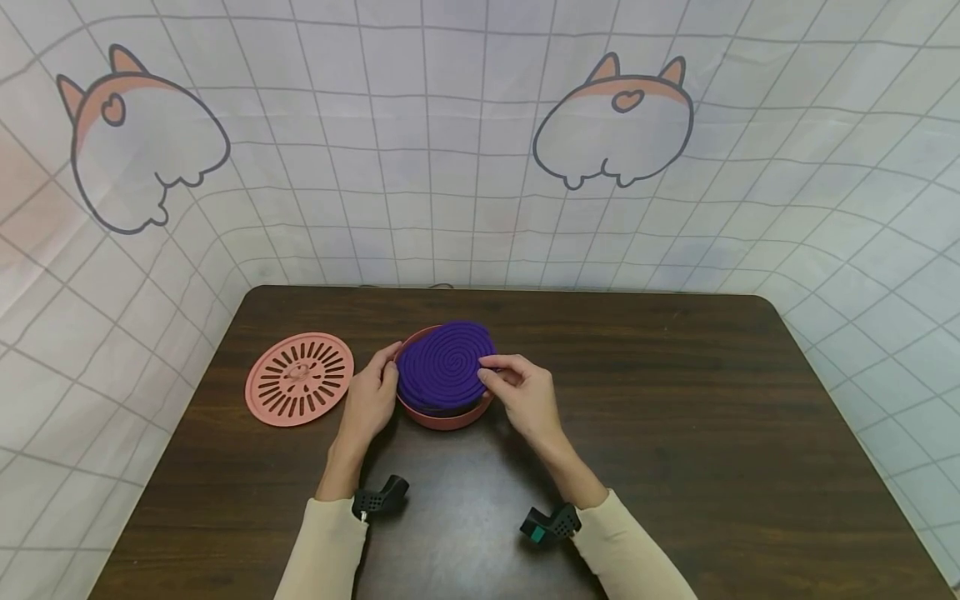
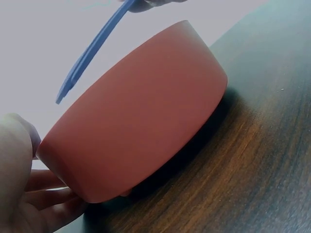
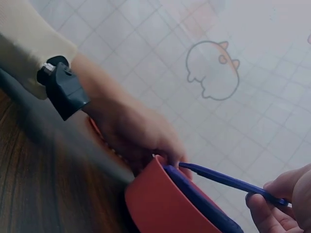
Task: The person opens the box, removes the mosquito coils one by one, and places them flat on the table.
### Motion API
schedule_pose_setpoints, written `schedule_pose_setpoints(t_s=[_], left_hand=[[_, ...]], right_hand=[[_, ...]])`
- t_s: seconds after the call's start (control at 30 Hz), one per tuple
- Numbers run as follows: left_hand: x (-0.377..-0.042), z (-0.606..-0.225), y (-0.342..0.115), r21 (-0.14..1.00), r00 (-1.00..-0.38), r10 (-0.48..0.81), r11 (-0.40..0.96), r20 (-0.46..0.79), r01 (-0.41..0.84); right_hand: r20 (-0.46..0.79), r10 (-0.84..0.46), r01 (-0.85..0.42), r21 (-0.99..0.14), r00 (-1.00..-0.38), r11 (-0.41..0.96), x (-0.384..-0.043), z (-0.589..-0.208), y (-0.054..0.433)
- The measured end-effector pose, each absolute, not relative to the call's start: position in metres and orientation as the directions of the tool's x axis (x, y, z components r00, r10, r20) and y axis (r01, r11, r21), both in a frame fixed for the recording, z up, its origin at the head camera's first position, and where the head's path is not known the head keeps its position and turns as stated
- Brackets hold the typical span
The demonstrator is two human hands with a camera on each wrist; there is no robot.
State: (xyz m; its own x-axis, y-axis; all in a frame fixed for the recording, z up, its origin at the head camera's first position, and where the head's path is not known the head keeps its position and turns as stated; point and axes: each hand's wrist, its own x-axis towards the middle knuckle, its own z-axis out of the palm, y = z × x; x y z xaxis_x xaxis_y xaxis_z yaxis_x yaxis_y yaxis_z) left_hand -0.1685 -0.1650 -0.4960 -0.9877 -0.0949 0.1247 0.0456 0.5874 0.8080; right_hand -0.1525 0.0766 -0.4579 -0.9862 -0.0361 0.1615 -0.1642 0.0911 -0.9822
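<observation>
A purple spiral mosquito coil (image 1: 447,364) is tilted over a round pink mosquito coil box (image 1: 444,422) on the table. My left hand (image 1: 371,393) grips the box by its left side, thumb near the rim and fingers along the wall. The right hand (image 1: 525,397) pinches the coil's right edge between thumb and fingers. From the right wrist, the held coil (image 3: 228,181) appears raised on the pinched side, its far end near the rim by the left hand. More purple coil (image 3: 201,196) lies inside the box. The left wrist view shows the box wall (image 2: 141,116) from outside.
A round pink slotted lid (image 1: 300,379) lies on the dark wooden table (image 1: 675,433), left of the box and close to the left hand. A white grid-patterned curtain (image 1: 375,183) with animal drawings hangs behind and beside the table. Each wrist wears a black camera mount (image 1: 381,496).
</observation>
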Motion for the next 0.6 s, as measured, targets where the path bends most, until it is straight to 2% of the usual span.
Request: schedule_pose_setpoints(t_s=[0.4, 0.6], left_hand=[[-0.167, -0.495, -0.165, 0.809, -0.989, -0.097, 0.587, 0.114, 0.035], [-0.168, -0.494, -0.165, 0.809, -0.988, -0.100, 0.587, 0.114, 0.034]], right_hand=[[0.170, 0.009, -0.170, -0.985, -0.985, -0.010, -0.159, -0.453, 0.088], [0.187, 0.031, -0.187, -0.982, -0.982, 0.009, -0.161, -0.452, 0.092]])
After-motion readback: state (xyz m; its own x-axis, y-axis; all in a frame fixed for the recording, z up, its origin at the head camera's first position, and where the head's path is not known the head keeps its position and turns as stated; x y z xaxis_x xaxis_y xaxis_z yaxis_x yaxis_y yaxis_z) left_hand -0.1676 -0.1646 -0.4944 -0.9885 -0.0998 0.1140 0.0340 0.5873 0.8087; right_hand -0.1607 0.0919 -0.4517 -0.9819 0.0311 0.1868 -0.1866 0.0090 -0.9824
